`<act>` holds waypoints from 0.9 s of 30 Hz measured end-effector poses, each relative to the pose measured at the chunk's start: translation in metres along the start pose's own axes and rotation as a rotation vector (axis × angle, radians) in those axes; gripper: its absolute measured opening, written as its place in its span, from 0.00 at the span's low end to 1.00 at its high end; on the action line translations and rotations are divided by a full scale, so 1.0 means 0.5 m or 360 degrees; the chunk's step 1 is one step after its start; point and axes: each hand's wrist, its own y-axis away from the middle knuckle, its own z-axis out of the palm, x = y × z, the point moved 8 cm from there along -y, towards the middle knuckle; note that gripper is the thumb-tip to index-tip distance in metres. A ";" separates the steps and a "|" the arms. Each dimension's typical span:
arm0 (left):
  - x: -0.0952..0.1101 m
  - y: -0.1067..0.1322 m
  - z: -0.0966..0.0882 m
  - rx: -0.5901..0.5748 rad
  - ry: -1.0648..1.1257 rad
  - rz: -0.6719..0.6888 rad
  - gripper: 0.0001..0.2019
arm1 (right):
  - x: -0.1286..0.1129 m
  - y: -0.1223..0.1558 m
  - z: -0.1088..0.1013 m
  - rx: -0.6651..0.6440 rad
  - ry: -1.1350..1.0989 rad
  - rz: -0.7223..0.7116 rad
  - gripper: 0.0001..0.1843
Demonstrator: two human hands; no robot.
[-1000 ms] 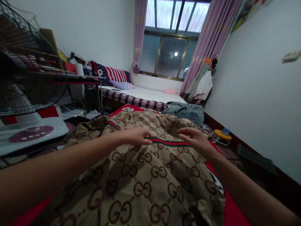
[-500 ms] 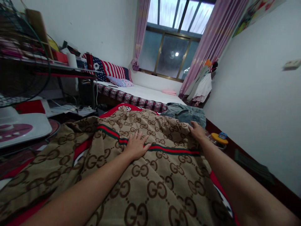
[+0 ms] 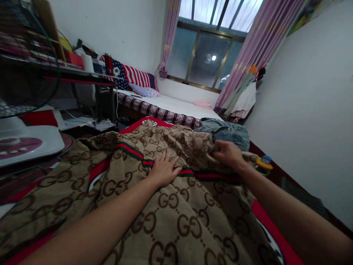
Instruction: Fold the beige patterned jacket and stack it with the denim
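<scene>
Soft tan blanket (image 3: 171,221) looks limp and light: left hand (image 3: 163,170) presses flat, fingers spread, while right hand (image 3: 227,154) fingers pinch its bunched far edge.

Blanket pattern: the tan blanket (image 3: 176,221) carries a repeating brown monogram of two interlocked letters reading "GG", printed in rows across the whole cloth.
Blanket band: a green-red-green stripe (image 3: 132,152) runs across it; no words on it.
Pillow: the pillow (image 3: 132,75) on the bed shows white stars on blue and red-white stripes; no lettering readable.
Wall poster: the poster (image 3: 309,14) at upper right is too blurred to read.
Other writing: none legible.
</scene>
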 end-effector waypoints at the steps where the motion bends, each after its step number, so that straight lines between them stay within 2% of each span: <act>1: 0.001 0.000 -0.001 0.0000 0.0004 0.0012 0.33 | 0.050 -0.001 -0.021 0.0177 0.0020 0.0245 0.16; 2: 0.002 0.001 -0.001 -0.0002 0.0009 0.0022 0.33 | 0.095 0.003 -0.029 0.0292 0.0031 0.0484 0.18; 3: 0.002 0.001 0.000 -0.0010 0.0014 0.0024 0.32 | 0.122 0.010 -0.027 0.0369 0.0036 0.0626 0.20; 4: 0.002 0.001 0.000 -0.0016 0.0019 0.0023 0.32 | 0.129 0.019 -0.022 0.0466 0.0044 0.0680 0.23; 5: 0.001 0.001 0.001 -0.0021 0.0022 0.0019 0.32 | 0.115 0.028 -0.011 0.0535 0.0038 0.0630 0.25; 7: -0.001 0.001 0.001 -0.0017 0.0019 0.0020 0.33 | 0.037 0.050 0.020 0.0607 -0.0009 0.0339 0.28; 9: -0.002 0.000 0.001 0.0000 0.0013 0.0028 0.33 | -0.070 0.077 0.064 0.0488 -0.0098 0.0010 0.28; 11: -0.003 0.000 0.000 0.0015 -0.0002 0.0019 0.33 | -0.156 0.105 0.117 0.0202 -0.0189 -0.0162 0.27; 12: -0.002 0.000 -0.001 0.0022 -0.0010 0.0015 0.33 | -0.184 0.117 0.142 0.0038 -0.0234 -0.0192 0.27; 15: 0.003 0.005 -0.005 0.0007 -0.0024 0.0016 0.32 | -0.213 0.139 0.193 -0.0297 -0.0337 -0.0208 0.27; 19: -0.004 0.027 -0.016 -0.0175 -0.0031 0.0154 0.35 | -0.195 0.136 0.202 -0.0352 -0.0387 -0.0219 0.28; 22: -0.056 0.057 -0.036 -0.0361 -0.0103 0.0227 0.41 | -0.190 0.132 0.200 -0.0343 -0.0420 -0.0220 0.28; 27: -0.211 0.116 -0.103 -0.0550 -0.0312 0.0140 0.48 | -0.193 0.133 0.201 -0.0314 -0.0455 -0.0227 0.27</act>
